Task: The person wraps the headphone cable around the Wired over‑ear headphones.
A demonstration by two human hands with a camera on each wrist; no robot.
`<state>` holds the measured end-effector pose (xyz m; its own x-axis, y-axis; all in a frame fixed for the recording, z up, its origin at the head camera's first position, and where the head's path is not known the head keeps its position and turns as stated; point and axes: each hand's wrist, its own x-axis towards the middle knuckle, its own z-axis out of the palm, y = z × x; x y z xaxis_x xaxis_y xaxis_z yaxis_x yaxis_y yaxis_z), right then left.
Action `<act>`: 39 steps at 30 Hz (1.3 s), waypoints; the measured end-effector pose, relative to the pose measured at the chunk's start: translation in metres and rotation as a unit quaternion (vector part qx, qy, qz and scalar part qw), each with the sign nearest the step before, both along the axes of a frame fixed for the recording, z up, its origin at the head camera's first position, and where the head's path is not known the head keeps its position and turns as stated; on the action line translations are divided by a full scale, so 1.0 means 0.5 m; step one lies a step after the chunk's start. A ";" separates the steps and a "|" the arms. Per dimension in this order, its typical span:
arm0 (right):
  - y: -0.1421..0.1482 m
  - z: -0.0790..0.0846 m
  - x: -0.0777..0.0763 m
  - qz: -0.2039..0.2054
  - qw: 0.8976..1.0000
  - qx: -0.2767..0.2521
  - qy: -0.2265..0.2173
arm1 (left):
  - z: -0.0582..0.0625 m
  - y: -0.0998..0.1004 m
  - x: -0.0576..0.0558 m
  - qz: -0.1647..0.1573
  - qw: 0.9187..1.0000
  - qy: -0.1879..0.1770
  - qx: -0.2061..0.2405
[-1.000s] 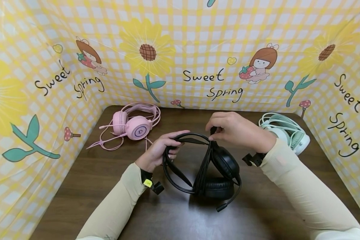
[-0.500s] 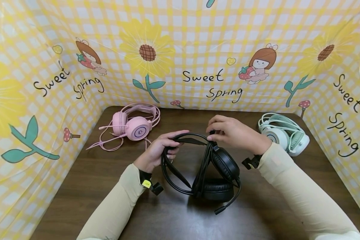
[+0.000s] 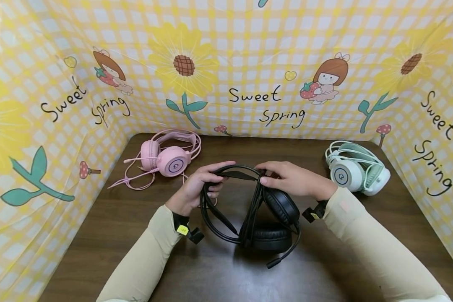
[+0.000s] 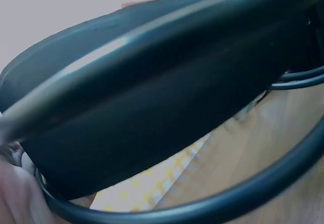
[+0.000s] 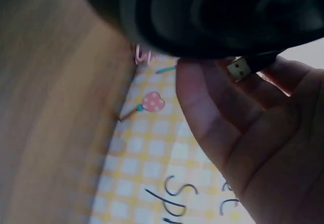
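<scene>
A black over-ear headset point(image 3: 281, 205) with a boom microphone point(image 3: 274, 263) lies sideways at mid table, earcups to the right. Its dark cable point(image 3: 251, 212) is wound in strands across the middle of the frame. My left hand point(image 3: 194, 184) grips the headband's left end, thumb and fingers curled round it. Thumb and fingers of my right hand point(image 3: 292, 178) pinch the cable strands at the upper end, beside the upper earcup. In the right wrist view a USB plug point(image 5: 239, 69) shows against the fingers. The headband point(image 4: 167, 102) fills the left wrist view.
Behind my left hand lies a pink headset point(image 3: 173, 161) with its cord loose. A mint and white headset point(image 3: 349, 174), wrapped in its cord, sits at the back right. A yellow checked cloth point(image 3: 219, 54) walls in the brown table point(image 3: 117, 251).
My right hand has come down from above the headset onto the cable strands by the upper earcup. Left hand and headset have shifted slightly left.
</scene>
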<state>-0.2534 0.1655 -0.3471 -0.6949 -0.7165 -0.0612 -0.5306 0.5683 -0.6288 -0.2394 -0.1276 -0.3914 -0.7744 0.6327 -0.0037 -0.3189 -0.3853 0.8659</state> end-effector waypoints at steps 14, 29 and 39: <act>0.008 -0.041 0.020 0.002 0.991 -0.056 -0.122 | -0.003 0.000 -0.003 0.000 1.000 0.004 -0.022; -0.003 -0.075 0.027 -0.027 0.983 -0.105 -0.149 | -0.025 -0.006 -0.009 0.035 0.999 -0.011 -0.026; -0.011 -0.100 0.043 -0.065 0.979 -0.114 -0.155 | -0.042 -0.005 -0.010 0.057 0.997 -0.015 -0.058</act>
